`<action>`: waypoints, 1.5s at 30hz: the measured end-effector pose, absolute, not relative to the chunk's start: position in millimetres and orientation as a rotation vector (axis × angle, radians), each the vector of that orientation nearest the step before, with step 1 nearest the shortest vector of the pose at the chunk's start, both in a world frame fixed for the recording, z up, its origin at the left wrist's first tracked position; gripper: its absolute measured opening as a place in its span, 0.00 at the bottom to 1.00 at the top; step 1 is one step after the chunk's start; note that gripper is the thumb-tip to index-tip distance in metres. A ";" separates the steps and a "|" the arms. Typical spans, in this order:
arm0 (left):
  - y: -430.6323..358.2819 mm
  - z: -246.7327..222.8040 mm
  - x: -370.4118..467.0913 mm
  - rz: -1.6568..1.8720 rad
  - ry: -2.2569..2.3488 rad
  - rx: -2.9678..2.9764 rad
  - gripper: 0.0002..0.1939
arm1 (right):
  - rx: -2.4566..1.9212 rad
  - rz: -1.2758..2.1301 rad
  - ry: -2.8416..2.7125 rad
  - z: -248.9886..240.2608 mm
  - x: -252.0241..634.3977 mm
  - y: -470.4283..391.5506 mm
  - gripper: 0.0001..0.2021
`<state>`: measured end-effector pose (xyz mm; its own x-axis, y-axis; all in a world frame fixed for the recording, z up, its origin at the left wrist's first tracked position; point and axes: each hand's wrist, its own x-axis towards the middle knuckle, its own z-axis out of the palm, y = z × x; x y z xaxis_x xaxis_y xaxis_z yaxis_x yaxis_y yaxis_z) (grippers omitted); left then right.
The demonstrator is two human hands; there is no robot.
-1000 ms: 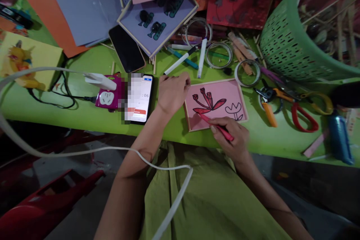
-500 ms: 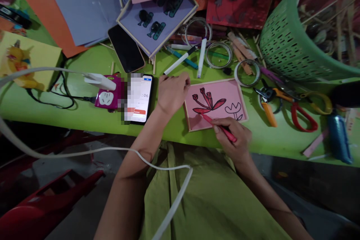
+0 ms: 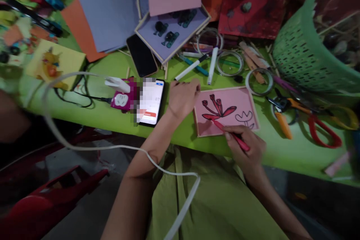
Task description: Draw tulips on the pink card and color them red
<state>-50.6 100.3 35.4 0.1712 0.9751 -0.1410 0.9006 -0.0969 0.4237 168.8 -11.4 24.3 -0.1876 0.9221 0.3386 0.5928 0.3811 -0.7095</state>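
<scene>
My right hand point(image 3: 247, 146) is closed around a pinkish-red marker point(image 3: 241, 143), its tip touching the lower left leaf of a drawing. That drawing is on a pink card with a pale raised border point(image 3: 227, 132): a black-outlined flower coloured red, and an uncoloured tulip shape to its right. My left hand point(image 3: 183, 97) lies on the green table with curled fingers, at the card's upper left corner. Whatever those fingers may hold is hidden. A black-and-white marker point(image 3: 191, 68) and a white marker point(image 3: 213, 65) lie just beyond the card.
Left of my left hand are a lit phone point(image 3: 154, 101) and a purple power socket point(image 3: 123, 97). A white cable point(image 3: 112, 147) hangs across my left forearm. Pliers point(image 3: 282, 114), red-handled scissors point(image 3: 323, 131) and a green basket point(image 3: 298, 48) stand to the right. Tape rolls point(image 3: 258, 82) lie behind.
The camera view has shifted, so the whole scene sits further right and slightly lower. The marker stays at the lower left leaf, and the left hand keeps its place by the card.
</scene>
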 end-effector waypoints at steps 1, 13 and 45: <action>99.4 35.5 -50.4 0.237 1.771 2.047 0.11 | -1.303 0.547 -1.888 23.5 169.7 -12.4 0.05; 93.0 30.1 -51.7 0.256 1.773 2.099 0.13 | -1.230 0.583 -1.959 16.1 173.7 -13.3 0.04; 102.3 30.7 -51.1 0.305 1.780 2.076 0.08 | -1.202 0.561 -1.976 22.5 166.3 -4.8 0.07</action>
